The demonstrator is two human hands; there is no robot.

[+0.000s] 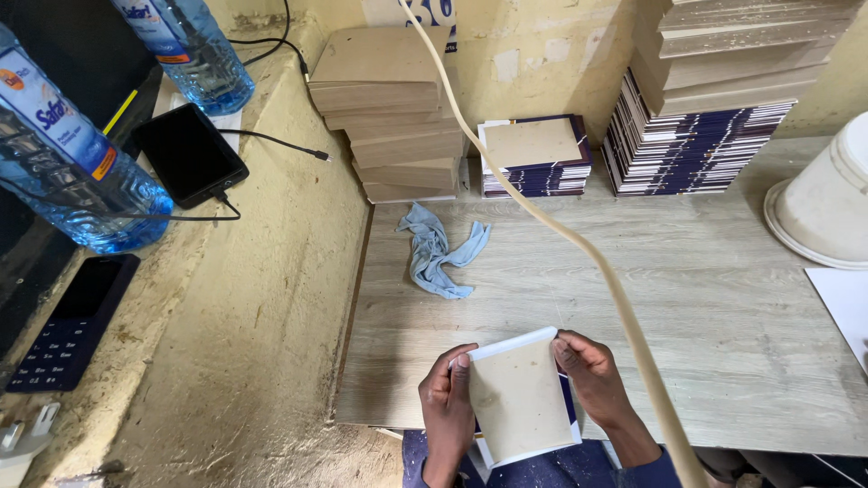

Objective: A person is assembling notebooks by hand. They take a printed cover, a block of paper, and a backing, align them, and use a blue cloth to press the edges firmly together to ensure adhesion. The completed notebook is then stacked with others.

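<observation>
Clearly both hands, left hand and right hand, fingers pinching booklet; wrists cut off.

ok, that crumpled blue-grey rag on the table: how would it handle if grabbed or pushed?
The rag lies in loose folds, so it is probably floppy and would drape from whatever point is pinched. It looks thin, so likely light. Pushed across the wooden table, it would probably bunch up rather than slide as one piece. No risk of rolling or breaking.

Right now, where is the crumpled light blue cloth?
In the head view, the crumpled light blue cloth lies on the pale wooden table, left of centre, just in front of the stack of brown boards, apart from both hands.
</observation>
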